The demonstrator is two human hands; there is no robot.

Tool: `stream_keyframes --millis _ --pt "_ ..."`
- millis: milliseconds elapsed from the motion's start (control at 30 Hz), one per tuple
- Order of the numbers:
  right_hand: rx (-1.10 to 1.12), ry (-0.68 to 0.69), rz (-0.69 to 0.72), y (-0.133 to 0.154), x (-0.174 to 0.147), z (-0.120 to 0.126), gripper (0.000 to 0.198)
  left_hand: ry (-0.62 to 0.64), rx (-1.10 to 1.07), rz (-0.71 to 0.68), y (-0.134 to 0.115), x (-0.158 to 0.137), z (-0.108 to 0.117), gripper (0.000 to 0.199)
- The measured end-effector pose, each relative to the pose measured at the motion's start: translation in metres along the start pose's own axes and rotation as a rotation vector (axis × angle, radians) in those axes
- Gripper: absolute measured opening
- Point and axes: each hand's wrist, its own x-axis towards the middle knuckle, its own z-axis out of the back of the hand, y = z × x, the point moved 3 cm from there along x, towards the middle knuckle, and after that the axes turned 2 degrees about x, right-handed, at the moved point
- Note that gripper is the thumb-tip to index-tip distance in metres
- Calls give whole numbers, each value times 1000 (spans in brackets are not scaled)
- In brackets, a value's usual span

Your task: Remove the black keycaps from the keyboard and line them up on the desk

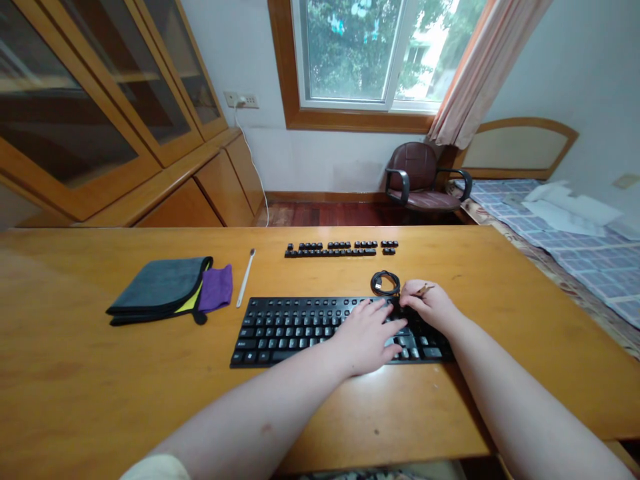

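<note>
A black keyboard (295, 331) lies flat on the wooden desk, its right part largely covered by my hands. My left hand (367, 333) rests on it palm down, fingers spread over the keys. At the keyboard's upper right edge, my right hand (425, 305) is closed around a thin brownish tool (425, 289), whose end sticks out above the fingers; its kind cannot be made out. Behind the keyboard, loose black keycaps (330, 253) are lined up in two rows. A coiled black USB cable (385, 283) sits just left of my right hand.
Left of the keyboard are a white toothbrush (245, 279), a purple cloth (217, 288) and a folded grey towel (163, 287) with black edging. Beyond the desk (100, 387) stand a brown armchair (423, 177), a bed (565, 220) and a glass-fronted cabinet (150, 153).
</note>
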Motion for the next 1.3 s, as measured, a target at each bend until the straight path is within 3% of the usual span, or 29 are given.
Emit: stream_keyframes --millis 133,367,500,667,733,1000,1133,1300 --pt "-119 50 44 2 -4 -4 27 11 2 1 0 1 0 47" --pt "-272 -76 -2 1 -9 -6 27 8 -10 3 -1 0 0 46" --pt "-180 -176 -90 0 -10 -7 29 12 -16 8 0 1 1 46" --pt "121 -517 -290 -3 -13 2 43 16 -33 10 0 0 1 47" --pt "195 -565 -328 -5 -15 4 43 8 -61 14 0 0 1 47" --pt "463 -534 -297 0 -12 -5 36 -200 -475 332 16 3 4 47" --pt "565 -511 -324 24 -2 -14 37 -333 -697 388 22 5 6 32" --pt "500 -573 -240 34 6 -26 36 -452 -743 458 27 5 7 18"
